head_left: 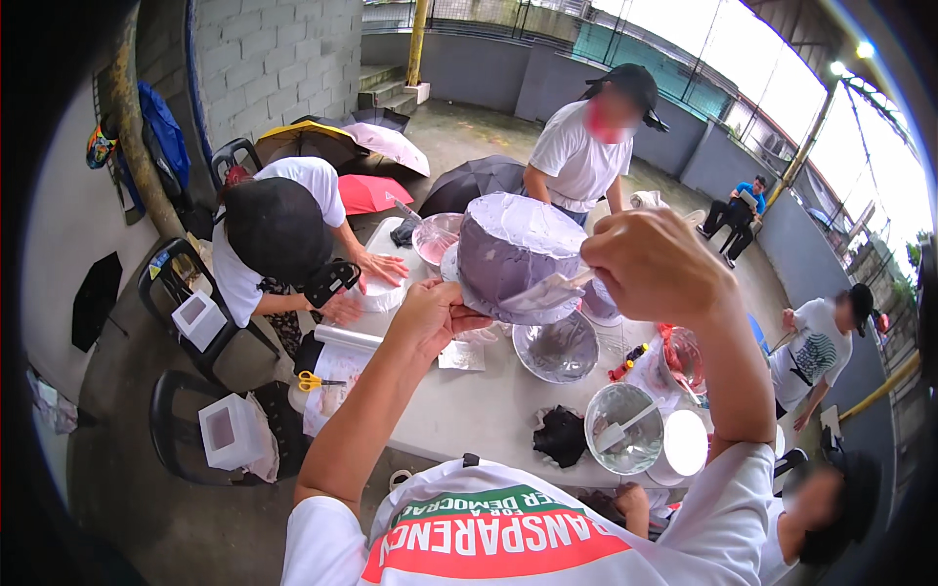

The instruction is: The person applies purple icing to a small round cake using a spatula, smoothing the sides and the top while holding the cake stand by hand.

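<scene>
Raised in front of me is a round cake (513, 239) covered in lilac icing, its top edge paler and uneven. My left hand (442, 314) supports it from below at the left, with the fingers partly hidden under its base. A pale flat spatula (547, 293) lies against the lower right side of the cake. My right hand (657, 262) is closed around the handle end of that spatula. Below the cake on the table stands a metal bowl (557, 350) smeared with grey-lilac icing. Another metal bowl (623, 428) holds a white spatula (630, 427).
A white table (440, 415) carries yellow scissors (320, 381), a black cloth (560, 437) and a bowl with red icing (684, 356). At the left, a co-worker's hands (381, 266) touch a white round form. Another person (586, 156) stands across the table. Chairs hold white boxes (230, 430).
</scene>
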Motion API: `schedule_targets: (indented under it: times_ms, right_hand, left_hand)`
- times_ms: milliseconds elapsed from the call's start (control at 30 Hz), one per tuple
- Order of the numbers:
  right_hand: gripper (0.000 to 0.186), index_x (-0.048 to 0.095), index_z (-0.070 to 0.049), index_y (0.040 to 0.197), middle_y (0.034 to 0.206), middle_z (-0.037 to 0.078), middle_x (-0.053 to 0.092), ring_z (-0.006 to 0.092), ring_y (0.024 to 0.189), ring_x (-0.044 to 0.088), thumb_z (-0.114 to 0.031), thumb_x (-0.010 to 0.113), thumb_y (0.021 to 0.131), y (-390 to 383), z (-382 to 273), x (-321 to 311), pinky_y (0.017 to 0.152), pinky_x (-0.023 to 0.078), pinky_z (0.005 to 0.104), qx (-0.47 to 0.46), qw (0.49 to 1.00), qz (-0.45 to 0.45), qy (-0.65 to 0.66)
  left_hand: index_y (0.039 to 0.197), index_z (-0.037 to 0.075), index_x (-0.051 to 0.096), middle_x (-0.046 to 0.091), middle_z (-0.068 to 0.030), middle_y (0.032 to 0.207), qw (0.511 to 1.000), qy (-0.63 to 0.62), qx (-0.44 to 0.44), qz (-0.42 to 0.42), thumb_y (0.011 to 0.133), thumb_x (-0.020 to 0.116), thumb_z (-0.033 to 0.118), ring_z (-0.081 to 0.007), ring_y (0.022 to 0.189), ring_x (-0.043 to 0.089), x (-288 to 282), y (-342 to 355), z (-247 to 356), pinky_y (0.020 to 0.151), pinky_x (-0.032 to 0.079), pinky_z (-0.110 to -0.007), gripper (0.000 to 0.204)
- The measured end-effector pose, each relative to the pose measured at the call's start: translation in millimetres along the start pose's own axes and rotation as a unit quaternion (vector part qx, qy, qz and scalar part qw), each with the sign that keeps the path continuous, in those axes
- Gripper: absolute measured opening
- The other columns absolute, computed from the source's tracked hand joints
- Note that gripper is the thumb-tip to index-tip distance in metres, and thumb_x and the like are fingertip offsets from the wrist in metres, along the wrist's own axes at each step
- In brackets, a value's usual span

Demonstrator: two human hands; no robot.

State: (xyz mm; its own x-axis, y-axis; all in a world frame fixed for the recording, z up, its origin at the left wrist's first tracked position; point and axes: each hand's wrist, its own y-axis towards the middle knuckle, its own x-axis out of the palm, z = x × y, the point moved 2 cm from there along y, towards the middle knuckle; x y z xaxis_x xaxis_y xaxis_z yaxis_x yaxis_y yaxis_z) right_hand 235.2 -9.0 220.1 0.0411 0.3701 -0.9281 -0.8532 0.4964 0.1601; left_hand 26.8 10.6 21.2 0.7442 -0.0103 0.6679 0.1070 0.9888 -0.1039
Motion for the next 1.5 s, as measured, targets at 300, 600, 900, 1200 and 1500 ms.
schedule_targets:
  times_ms: [300,600,900,1200,1500]
  right_hand:
    - [0.006,0.059,-0.001,0.066,0.068,0.012,0.059,0.028,0.064,0.061,0.003,0.064,0.066,1,20,-31,0.06,0.048,0.038,0.001,0.998,0.061,0.019]
    - [0.008,0.061,-0.003,0.069,0.067,0.009,0.059,0.0262,0.065,0.061,0.001,0.067,0.064,-6,14,-21,0.06,0.047,0.0372,-0.005,0.998,0.032,0.052]
    - [0.006,0.061,-0.003,0.066,0.069,0.011,0.06,0.0271,0.066,0.061,0.001,0.065,0.064,-2,25,-13,0.061,0.047,0.0385,0.005,0.998,0.05,0.047]
    - [0.01,0.06,0.0,0.067,0.065,0.011,0.059,0.0262,0.062,0.061,0.004,0.067,0.062,-2,29,-37,0.056,0.047,0.0351,-0.032,0.993,0.078,0.085]
    - [0.009,0.06,-0.001,0.067,0.066,0.011,0.06,0.0261,0.061,0.06,0.005,0.065,0.062,4,49,-27,0.057,0.048,0.0336,0.003,0.994,0.064,0.084]
  left_hand:
    - [0.092,-0.009,0.054,0.064,-0.0183,0.081,1.0,0.015,0.005,0.003,0.078,0.049,0.0,-0.0282,0.071,0.068,-1,0,-2,0.062,0.06,-0.042,0.017]
    - [0.089,-0.008,0.054,0.064,-0.0178,0.079,1.0,0.007,0.005,0.014,0.079,0.048,-0.001,-0.0273,0.07,0.068,-4,-2,0,0.061,0.06,-0.041,0.014]
    - [0.089,-0.006,0.058,0.066,-0.0166,0.079,1.0,0.006,0.003,0.009,0.081,0.051,0.001,-0.0265,0.069,0.068,-7,-5,1,0.062,0.06,-0.04,0.012]
    - [0.096,-0.012,0.042,0.063,-0.0245,0.084,1.0,-0.029,0.007,0.0,0.078,0.048,-0.005,-0.0322,0.07,0.068,-5,-7,1,0.06,0.061,-0.041,0.021]
    - [0.096,-0.01,0.04,0.062,-0.0239,0.085,1.0,-0.019,0.008,0.001,0.077,0.048,-0.005,-0.0324,0.071,0.068,-2,-11,3,0.061,0.061,-0.043,0.021]
